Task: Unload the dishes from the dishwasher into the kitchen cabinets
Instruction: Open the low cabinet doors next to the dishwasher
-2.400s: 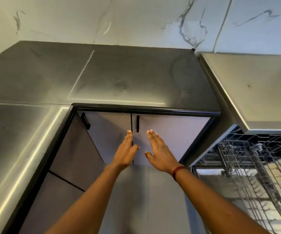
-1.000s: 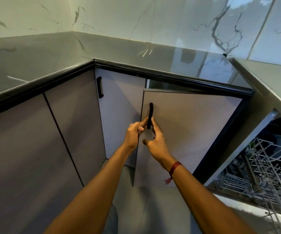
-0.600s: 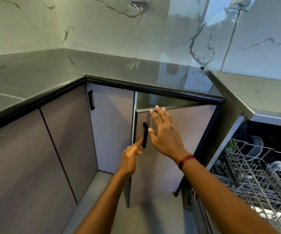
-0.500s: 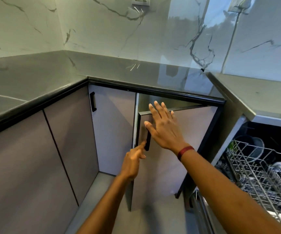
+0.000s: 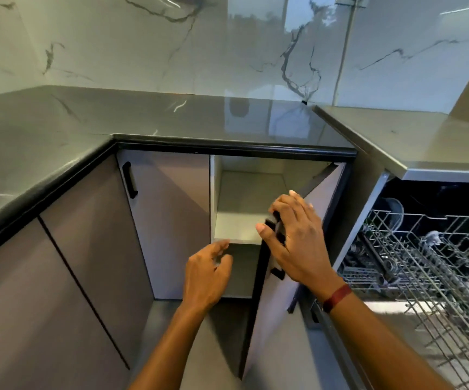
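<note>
The right-hand cabinet door (image 5: pixel 277 322) under the counter corner stands swung open toward me. My right hand (image 5: pixel 298 243) lies flat over its front, fingers spread across the black handle (image 5: pixel 278 273), thumb at the door's free edge. My left hand (image 5: pixel 205 277) hovers loosely curled in front of the opening and holds nothing. Inside, a pale shelf (image 5: pixel 236 229) shows with nothing visible on it. At the right the dishwasher's wire rack (image 5: pixel 424 266) is pulled out, with a dark round dish (image 5: pixel 393 206) behind it in the machine.
The neighbouring cabinet door (image 5: pixel 171 220) with its black handle (image 5: pixel 130 180) is closed. A dark glossy countertop (image 5: pixel 171 116) wraps the corner below a marble-look wall. More grey cabinet fronts (image 5: pixel 58 291) run along the left. The dishwasher's top (image 5: pixel 424 142) juts out at right.
The right cabinet door has swung much further open under my right hand, baring the shelf inside. My left hand has come off the handle and hangs free.
</note>
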